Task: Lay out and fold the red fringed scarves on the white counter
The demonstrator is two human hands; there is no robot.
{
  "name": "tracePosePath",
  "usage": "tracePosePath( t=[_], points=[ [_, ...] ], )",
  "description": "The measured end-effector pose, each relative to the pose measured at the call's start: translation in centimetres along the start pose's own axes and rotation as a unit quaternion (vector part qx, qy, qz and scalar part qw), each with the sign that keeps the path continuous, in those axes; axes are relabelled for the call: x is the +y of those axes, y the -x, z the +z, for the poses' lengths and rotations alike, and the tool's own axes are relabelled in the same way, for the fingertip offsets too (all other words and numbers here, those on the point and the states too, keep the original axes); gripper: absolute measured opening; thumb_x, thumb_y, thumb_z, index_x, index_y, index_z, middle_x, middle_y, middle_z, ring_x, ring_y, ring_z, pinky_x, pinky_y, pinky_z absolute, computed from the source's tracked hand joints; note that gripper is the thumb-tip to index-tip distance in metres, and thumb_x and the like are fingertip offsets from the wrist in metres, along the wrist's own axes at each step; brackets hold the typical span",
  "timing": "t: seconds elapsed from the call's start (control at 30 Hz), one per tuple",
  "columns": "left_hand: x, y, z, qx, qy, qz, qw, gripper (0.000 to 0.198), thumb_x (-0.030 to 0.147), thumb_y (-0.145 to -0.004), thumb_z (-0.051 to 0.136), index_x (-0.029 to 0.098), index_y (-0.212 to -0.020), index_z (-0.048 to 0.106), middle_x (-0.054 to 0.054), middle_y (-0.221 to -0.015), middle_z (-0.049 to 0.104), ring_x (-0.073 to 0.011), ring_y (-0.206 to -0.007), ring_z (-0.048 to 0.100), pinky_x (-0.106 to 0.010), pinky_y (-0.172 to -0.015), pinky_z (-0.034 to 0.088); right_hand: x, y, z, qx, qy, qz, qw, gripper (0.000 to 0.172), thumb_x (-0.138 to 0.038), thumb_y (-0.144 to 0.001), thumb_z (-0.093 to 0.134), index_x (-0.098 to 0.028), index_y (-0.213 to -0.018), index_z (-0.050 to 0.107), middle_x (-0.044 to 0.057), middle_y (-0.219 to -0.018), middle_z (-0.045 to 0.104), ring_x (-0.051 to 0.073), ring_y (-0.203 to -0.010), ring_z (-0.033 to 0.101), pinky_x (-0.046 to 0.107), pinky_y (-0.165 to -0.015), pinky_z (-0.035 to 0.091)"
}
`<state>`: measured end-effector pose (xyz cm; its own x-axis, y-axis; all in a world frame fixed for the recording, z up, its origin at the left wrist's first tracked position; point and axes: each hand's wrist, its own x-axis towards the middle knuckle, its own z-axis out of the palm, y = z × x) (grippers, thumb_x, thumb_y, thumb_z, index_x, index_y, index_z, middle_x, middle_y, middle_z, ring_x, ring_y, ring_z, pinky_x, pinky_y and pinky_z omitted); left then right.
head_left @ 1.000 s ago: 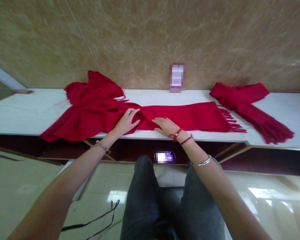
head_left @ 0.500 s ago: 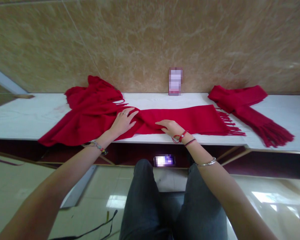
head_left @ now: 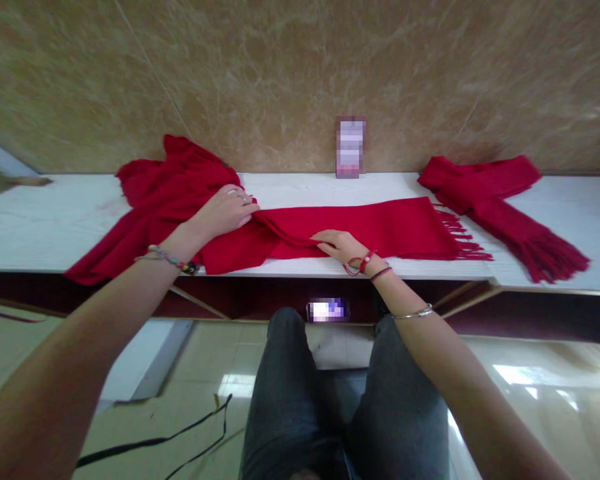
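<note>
A red scarf (head_left: 370, 223) lies along the white counter, its right half folded into a long flat strip with fringe at the right end. Its left part is bunched and wrinkled against the wall. My left hand (head_left: 233, 210) is closed on the scarf's upper edge, where the strip meets the bunched part. Near the strip's lower edge, my right hand (head_left: 337, 243) pinches a raised fold of the cloth between thumb and fingers. A slanted crease runs between the two hands.
A second red scarf (head_left: 500, 207) lies folded and crossed at the right on the white counter (head_left: 300, 190). A blurred upright box (head_left: 351, 147) stands by the marbled wall. On the shelf below, a phone (head_left: 327, 310) glows above my knees. A black strap (head_left: 180, 433) lies on the floor.
My left hand has moved up and left along the scarf and closed on its edge. My right hand now pinches a fold, and the cloth between them is drawn into a slanted crease.
</note>
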<state>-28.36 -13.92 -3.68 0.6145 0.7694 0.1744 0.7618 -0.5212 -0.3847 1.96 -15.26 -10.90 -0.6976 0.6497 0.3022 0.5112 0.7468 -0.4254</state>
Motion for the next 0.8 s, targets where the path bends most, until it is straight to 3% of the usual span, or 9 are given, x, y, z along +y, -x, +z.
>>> tracePosePath(
  t=[0.13, 0.33, 0.57, 0.7, 0.8],
  points=[
    [-1.4, 3.2, -1.2, -0.007, 0.012, -0.005, 1.000, 0.030, 0.025, -0.082, 0.036, 0.022, -0.089, 0.065, -0.006, -0.089, 0.063, -0.0218, -0.102, 0.052, -0.046, -0.100, 0.031, 0.2, 0.0, 0.1, -0.004, 0.001, -0.016, 1.000, 0.035, -0.017, -0.088, 0.044, -0.014, -0.117, 0.063, 0.009, -0.120, 0.064, 0.016, -0.115, 0.055, 0.032, -0.102, 0.039],
    [2.0, 6.7, 0.3, -0.045, 0.090, -0.004, 0.995, 0.030, 0.020, -0.077, 0.037, 0.027, -0.073, 0.065, -0.006, -0.080, 0.062, -0.0233, -0.094, 0.056, -0.047, -0.106, 0.026, -0.1, 0.3, 0.3, -0.033, 0.071, -0.056, 0.995, 0.040, -0.027, -0.088, 0.048, -0.015, -0.125, 0.057, 0.010, -0.130, 0.056, 0.021, -0.123, 0.048, 0.038, -0.105, 0.036],
    [3.3, 7.2, 0.9, -0.020, 0.056, -0.028, 0.998, 0.030, 0.022, -0.079, 0.038, 0.025, -0.089, 0.066, -0.008, -0.107, 0.064, -0.0261, -0.118, 0.048, -0.052, -0.110, 0.018, -0.7, 0.6, -0.2, -0.057, 0.113, -0.046, 0.991, 0.044, -0.035, -0.091, 0.044, -0.017, -0.131, 0.053, 0.011, -0.136, 0.051, 0.021, -0.127, 0.044, 0.038, -0.107, 0.034],
    [4.2, 7.9, 1.6, -0.003, 0.096, -0.062, 0.993, 0.036, 0.034, -0.087, 0.039, 0.024, -0.113, 0.061, -0.009, -0.134, 0.050, -0.0284, -0.129, 0.038, -0.052, -0.108, 0.020, -0.5, 1.0, -0.8, -0.082, 0.126, -0.029, 0.988, 0.047, -0.039, -0.091, 0.044, -0.020, -0.134, 0.048, 0.011, -0.141, 0.045, 0.022, -0.131, 0.038, 0.044, -0.109, 0.029],
    [3.8, 8.8, 2.3, -0.007, 0.102, -0.089, 0.991, 0.035, 0.032, -0.091, 0.034, 0.027, -0.115, 0.060, -0.003, -0.139, 0.046, -0.0272, -0.134, 0.031, -0.050, -0.108, 0.021, -0.3, 1.5, -1.1, -0.108, 0.135, 0.002, 0.985, 0.050, -0.044, -0.091, 0.043, -0.024, -0.137, 0.044, 0.008, -0.145, 0.039, 0.024, -0.135, 0.032, 0.052, -0.110, 0.023]
  ],
)
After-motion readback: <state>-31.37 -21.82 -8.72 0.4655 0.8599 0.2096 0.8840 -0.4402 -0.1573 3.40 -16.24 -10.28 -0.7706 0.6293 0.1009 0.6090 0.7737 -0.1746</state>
